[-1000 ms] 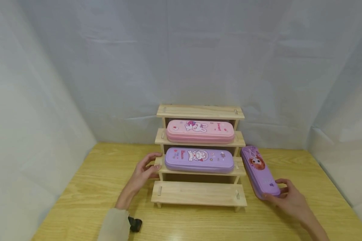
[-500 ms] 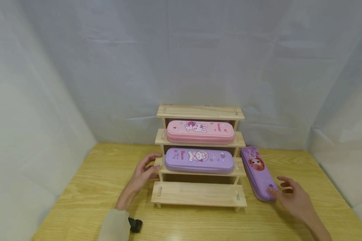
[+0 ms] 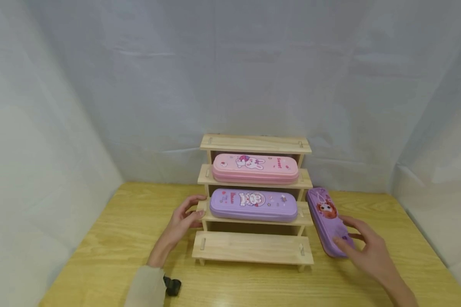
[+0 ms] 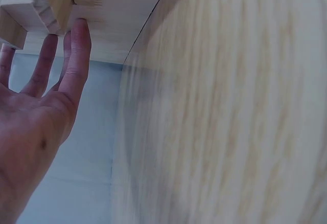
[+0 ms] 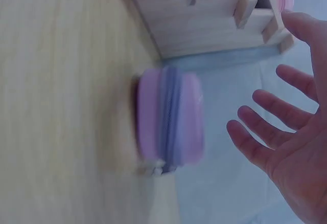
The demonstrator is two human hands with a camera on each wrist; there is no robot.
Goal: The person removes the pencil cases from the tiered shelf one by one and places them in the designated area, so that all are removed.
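Note:
My left hand [image 3: 181, 219] grips the left end of a step on the wooden tiered shelf [image 3: 252, 248], its thumb at the front of the board. In the left wrist view, its fingers [image 4: 76, 60] reach up against the shelf's side. A pink pencil case [image 3: 255, 168] with a rabbit lies across one step. One step lower lies a lilac pencil case [image 3: 253, 204]. To the right of the shelf, a purple pencil case [image 3: 328, 221] with a cartoon girl lies on the table. Over its near end hovers my right hand [image 3: 369, 249], fingers spread and apart from the case [image 5: 171, 116].
The shelf's top step [image 3: 255, 144] and bottom step stand above and below the two cases. A small black object [image 3: 172, 286] is beside the left sleeve [image 3: 146, 286]. Pale sheets [image 3: 253, 76] wall in the wooden table [image 3: 230, 285] at the back and sides.
My right hand lets go of the purple pencil case, pulls back slightly, then moves left over its near end. The case's near end settles lower. My left hand keeps its place on the shelf.

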